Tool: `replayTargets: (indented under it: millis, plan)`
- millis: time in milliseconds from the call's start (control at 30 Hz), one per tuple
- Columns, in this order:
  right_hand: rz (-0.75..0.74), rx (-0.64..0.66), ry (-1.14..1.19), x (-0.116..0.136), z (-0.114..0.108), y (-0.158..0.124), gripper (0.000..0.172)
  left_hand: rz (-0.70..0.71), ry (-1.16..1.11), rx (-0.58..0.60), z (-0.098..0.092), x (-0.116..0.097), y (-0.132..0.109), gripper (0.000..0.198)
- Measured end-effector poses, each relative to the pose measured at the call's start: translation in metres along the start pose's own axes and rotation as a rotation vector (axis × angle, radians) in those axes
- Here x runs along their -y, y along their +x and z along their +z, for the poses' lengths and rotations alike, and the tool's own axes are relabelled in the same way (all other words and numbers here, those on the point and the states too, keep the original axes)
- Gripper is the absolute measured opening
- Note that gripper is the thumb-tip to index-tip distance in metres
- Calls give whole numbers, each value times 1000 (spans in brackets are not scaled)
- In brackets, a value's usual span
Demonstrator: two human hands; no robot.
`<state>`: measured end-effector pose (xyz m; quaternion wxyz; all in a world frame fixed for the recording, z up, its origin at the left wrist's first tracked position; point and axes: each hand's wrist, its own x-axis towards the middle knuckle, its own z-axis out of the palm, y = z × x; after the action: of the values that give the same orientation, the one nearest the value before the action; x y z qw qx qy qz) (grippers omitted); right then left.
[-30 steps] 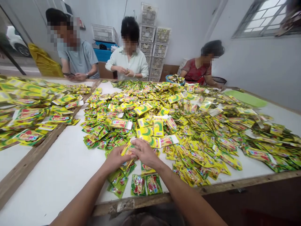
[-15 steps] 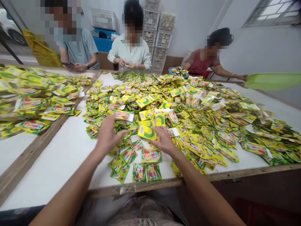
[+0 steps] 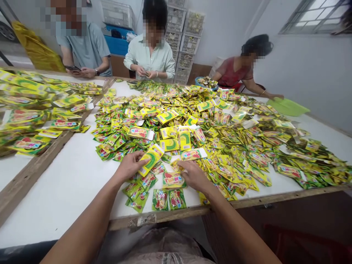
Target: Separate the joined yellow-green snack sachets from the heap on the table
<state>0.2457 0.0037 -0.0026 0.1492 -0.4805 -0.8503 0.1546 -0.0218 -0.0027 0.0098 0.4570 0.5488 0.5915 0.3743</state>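
My left hand (image 3: pixel 130 165) is closed on a small yellow box (image 3: pixel 151 160), tilted, its white flap end pointing up and away from me. My right hand (image 3: pixel 194 175) has its fingers pinched together by a small yellow sachet (image 3: pixel 175 167), which seems to be between the fingertips. Just below lies a flat box with a fruit print (image 3: pixel 173 180). Two green sachets (image 3: pixel 160 200) sit side by side near the table edge, with more green sachets (image 3: pixel 137 194) left of them. Yellow boxes (image 3: pixel 168 144) lie just beyond my hands.
A wide heap of sachets and boxes (image 3: pixel 233 146) spreads over the white table (image 3: pixel 68 183). A wooden strip (image 3: pixel 35 168) divides off another pile (image 3: pixel 30 113). Three people are across the table; one has a hand on a green tray (image 3: pixel 288 107). Crates (image 3: pixel 189 44) stand stacked behind.
The yellow box has passed from my right hand to my left, which was open. My right hand has moved slightly down. Across the table, the green tray has come down and left.
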Motion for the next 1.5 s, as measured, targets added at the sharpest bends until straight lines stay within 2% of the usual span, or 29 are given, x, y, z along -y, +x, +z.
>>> replayTargets:
  millis: [100, 200, 300, 367, 400, 500, 533, 600, 700, 767, 867, 1033, 1133, 1200, 1267, 1333, 1433, 1500]
  plan:
    - [-35, 180, -80, -2, -3, 17, 59, 11, 32, 60, 1, 0, -1, 32]
    - [-4, 241, -69, -3, -6, 32, 58, 40, 87, 50, 2, -1, -1, 28]
    - [114, 172, -14, -4, -2, 37, 43, 44, 38, 87, 3, 2, 0, 30]
    - [179, 107, 36, -3, 3, 35, 17, 38, 40, 72, 5, 4, 0, 34]
    - [189, 56, 57, -2, 6, 34, 8, 51, 103, 19, 6, 4, 0, 37]
    - [213, -96, 128, 0, 13, 30, 20, 200, 521, -201, 13, 2, -4, 49]
    - [233, -124, 179, 0, 15, 30, 22, 260, 675, -237, 15, 1, -5, 54]
    - [283, -159, 336, 0, 18, 31, 27, 337, 882, -198, 18, -2, -8, 59]
    - [362, -218, 608, 0, 21, 35, 36, 313, 961, -102, 19, -6, -11, 43]
    - [414, -216, 764, 2, 20, 39, 41, 246, 932, -129, 18, -8, -12, 35]
    - [451, -221, 922, 12, 17, 47, 43, 138, 826, -168, 14, -11, -11, 41]
    - [374, -289, 1010, 32, 16, 64, 41, 120, 635, -133, 9, -8, -7, 43]
    - [373, -289, 1005, 35, 21, 70, 40, 127, 351, -135, 7, -5, -3, 36]
    - [361, -267, 975, 35, 23, 71, 38, 148, 86, -59, 5, -4, -2, 35]
    - [325, -203, 972, 34, 21, 70, 36, 139, -113, 8, 5, -3, -1, 37]
    - [274, -74, 982, 34, 14, 69, 35, 118, -197, 27, 5, -3, -2, 38]
    - [227, 106, 938, 36, 1, 68, 32, 105, -198, 64, 7, -5, -4, 38]
    - [216, 174, 882, 39, -6, 69, 31, 87, -167, 89, 8, -6, -5, 38]
